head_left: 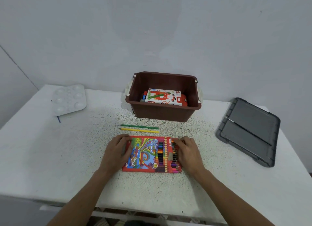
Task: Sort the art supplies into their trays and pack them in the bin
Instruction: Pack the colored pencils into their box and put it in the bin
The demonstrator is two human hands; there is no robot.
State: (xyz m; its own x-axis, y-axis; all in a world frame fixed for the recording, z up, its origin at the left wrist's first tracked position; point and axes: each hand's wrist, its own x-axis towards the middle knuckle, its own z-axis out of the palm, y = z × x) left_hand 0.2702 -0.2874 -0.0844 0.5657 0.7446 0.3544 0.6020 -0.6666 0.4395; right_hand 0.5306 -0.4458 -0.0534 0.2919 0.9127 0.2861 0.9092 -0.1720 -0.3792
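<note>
A red colour-pencil box (pixel 148 154) lies flat on the table in front of me, its right end open with pencil ends showing. My left hand (pixel 117 150) holds the box's left end, fingers curled over its edge. My right hand (pixel 187 152) touches the pencil ends at the box's right end, fingertips bent onto them. A green pencil (pixel 139 126) and a yellow pencil (pixel 139 130) lie loose just beyond the box. Behind them stands the brown bin (pixel 164 112) with an oil-pastels box (pixel 164 97) inside.
A dark grey bin lid (pixel 249 131) lies at the right of the white table (pixel 50 158). A white paint palette (pixel 69 99) sits at the far left, with a thin blue stick (pixel 58 119) poking out under it. A wall stands close behind.
</note>
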